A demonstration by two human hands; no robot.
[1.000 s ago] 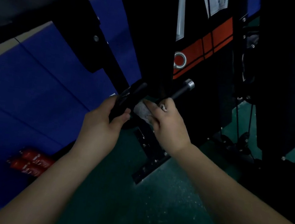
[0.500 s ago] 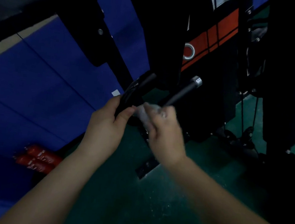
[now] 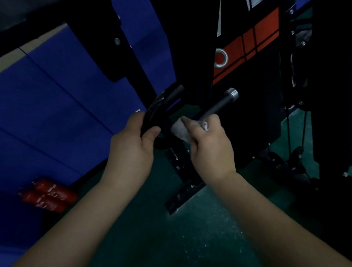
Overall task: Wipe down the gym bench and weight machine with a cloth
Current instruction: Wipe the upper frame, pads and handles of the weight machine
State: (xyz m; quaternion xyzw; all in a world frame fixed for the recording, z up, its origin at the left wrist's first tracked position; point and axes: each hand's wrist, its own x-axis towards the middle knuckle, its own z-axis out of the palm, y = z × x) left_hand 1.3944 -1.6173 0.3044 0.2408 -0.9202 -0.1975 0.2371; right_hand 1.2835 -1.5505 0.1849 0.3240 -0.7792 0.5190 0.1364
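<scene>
**A:** Look at your right hand (image 3: 210, 146): the fingers (image 3: 190, 124) are curled round the grey cloth (image 3: 180, 130), bunched tight, and the wad sits at the foot of that steel peg (image 3: 219, 104) on the weight machine (image 3: 239, 79).

**B:** And the left?

**A:** Your left hand (image 3: 133, 144) has thumb and fingers wrapped round the black weight plate (image 3: 158, 113) just beside the cloth, the two hands nearly touching. It looks as if you're steadying the plate while the other hand cleans.

**B:** So which way does the rag go?

**A:** Here's what it turns on. The peg's long axis runs up and to your right, away from your knuckles, ending in the shiny cap near the orange panel (image 3: 252, 40). The cloth is at the low end, next to the plate. I'd judge your stroke follows that axis, out and up toward the cap. Your right hand is the nearer one and it's already on line.

**B:** Anything in the way?

**A:** The plate crowds the cloth on the left, so there's little room to that side. Whether the rag wraps fully round the peg I can't tell, as your hand hides the far side.

**B:** And the bench?

**A:** The dark padded bench (image 3: 27, 2) is up at your far left, well apart from both hands. By my reading that's a later step.
</scene>
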